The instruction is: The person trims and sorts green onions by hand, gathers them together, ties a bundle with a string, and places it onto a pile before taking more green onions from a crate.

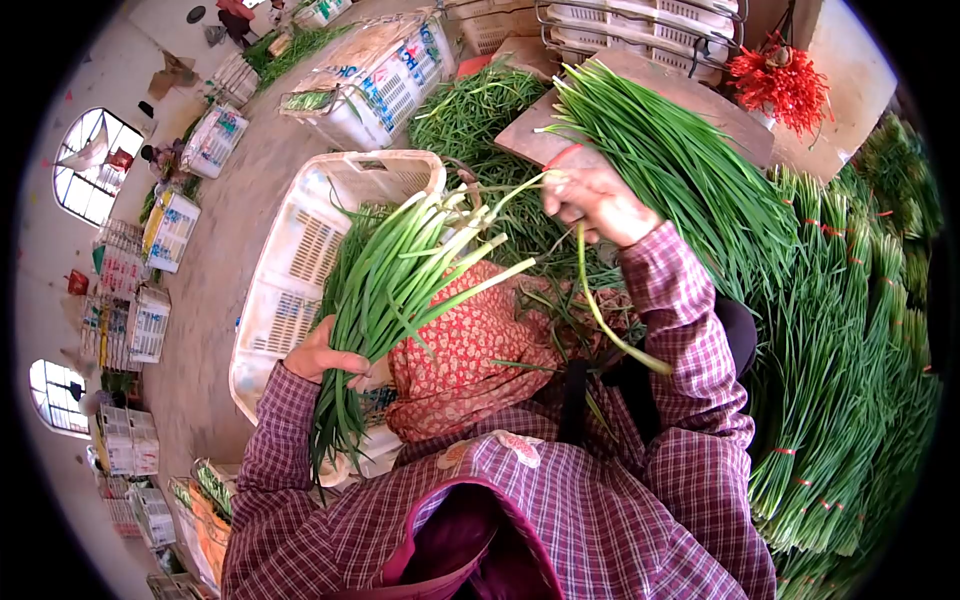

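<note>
A loose bunch of garlic chives (385, 275) is in my left hand (328, 358), its fingers wrapped round the leafy part. The pale stem ends fan out up and to the right over my lap. My right hand (600, 205) is closed in a pinch to the right of those ends. From it hangs a long yellowish chive leaf (600, 310), curving down to my right sleeve. A pale stalk at the bunch's edge reaches to its fingertips; whether it is gripped too I cannot tell. Below the stems lies a red floral cloth (470, 340) with leaf scraps.
A white plastic crate (262, 300) stands at my left. Ahead, loose chives (665, 140) lie on a board (520, 132), beside a heap of green leaves (470, 110). Red ties (780, 85) hang at the upper right. Tied chive bundles (840, 400) stack along my right.
</note>
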Tool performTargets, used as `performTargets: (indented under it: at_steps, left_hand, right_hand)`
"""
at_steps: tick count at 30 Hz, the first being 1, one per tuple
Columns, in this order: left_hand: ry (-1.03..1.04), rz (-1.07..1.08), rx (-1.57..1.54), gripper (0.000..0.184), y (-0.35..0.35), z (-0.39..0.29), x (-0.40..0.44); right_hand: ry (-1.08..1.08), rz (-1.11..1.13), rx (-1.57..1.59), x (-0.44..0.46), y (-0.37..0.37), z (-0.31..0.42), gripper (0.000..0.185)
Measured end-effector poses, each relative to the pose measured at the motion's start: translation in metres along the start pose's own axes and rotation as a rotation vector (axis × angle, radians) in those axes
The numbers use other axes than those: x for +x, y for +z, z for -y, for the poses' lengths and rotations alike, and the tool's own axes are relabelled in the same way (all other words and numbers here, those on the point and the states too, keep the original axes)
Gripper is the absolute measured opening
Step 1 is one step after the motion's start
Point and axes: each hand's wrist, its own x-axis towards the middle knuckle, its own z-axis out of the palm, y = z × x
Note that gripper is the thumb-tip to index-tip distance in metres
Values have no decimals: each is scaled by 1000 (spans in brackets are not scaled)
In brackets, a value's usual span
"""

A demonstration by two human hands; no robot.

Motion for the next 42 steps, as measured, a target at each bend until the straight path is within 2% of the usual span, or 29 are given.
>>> performTargets:
  at_steps: [3,5,7,8,9,11,13,15,17,18,19,21,22,25,29,30,32,33,35,37,39,41,42]
  left_hand:
    - [13,-52,32,51,3,1,-1]
    - [40,-84,24,50,-2,6,1]
    - [40,-153,20,49,6,8,4]
    - [51,-172,-9,48,7,10,7]
    - [63,-188,-37,48,10,11,10]
    - [80,-186,-32,46,24,10,14]
    - [126,-231,47,43,35,10,20]
    - [101,-217,38,41,41,11,23]
    - [196,-250,92,41,48,14,26]
    - [141,-165,89,47,43,13,23]
    - [143,-166,87,47,43,12,22]
    - [138,-175,74,48,42,12,21]
    - [140,-177,69,48,39,14,20]
    - [107,-184,67,49,29,20,19]
    - [119,-157,58,46,25,26,14]
    - [113,-185,71,47,25,26,13]
    - [101,-209,84,48,27,25,12]
    - [110,-206,94,48,29,24,14]
    - [130,-204,113,47,33,22,16]
    - [127,-200,131,46,37,21,17]
    - [122,-198,152,45,37,22,15]
    - [101,-148,118,44,29,23,11]
    - [102,-148,117,44,26,25,8]
  right_hand:
    - [9,-267,34,-19,-23,6,30]
    - [65,-286,-109,-18,-57,-31,39]
    - [67,-212,-892,-22,-46,-34,46]
    - [263,-106,-1176,-24,-31,-31,55]
    - [85,-258,-1324,-29,-14,-36,55]
    - [-219,-395,-1095,-21,14,-28,52]
    - [-369,-352,-714,-12,53,0,49]
    - [-401,-345,-508,-8,96,21,46]
    - [-332,-394,-604,6,121,19,43]
    - [-377,-420,-592,12,127,13,32]
    - [-379,-419,-593,16,128,6,32]
    - [-564,-482,-524,25,127,-3,20]
    - [-552,-525,-585,26,119,-5,10]
    - [-582,-704,-802,23,81,-9,9]
    - [-464,-884,-954,10,14,-30,12]
    - [-465,-879,-957,8,16,-26,12]
    - [-359,-684,-1030,-5,22,-16,17]
    - [-325,-661,-991,-5,42,-4,23]
    - [-512,-654,-983,2,72,1,32]
    - [-543,-583,-885,13,98,9,27]
    - [-670,-583,-903,27,109,-3,20]
    - [-657,-708,-905,46,104,-23,15]
    - [-579,-802,-983,46,89,-24,15]
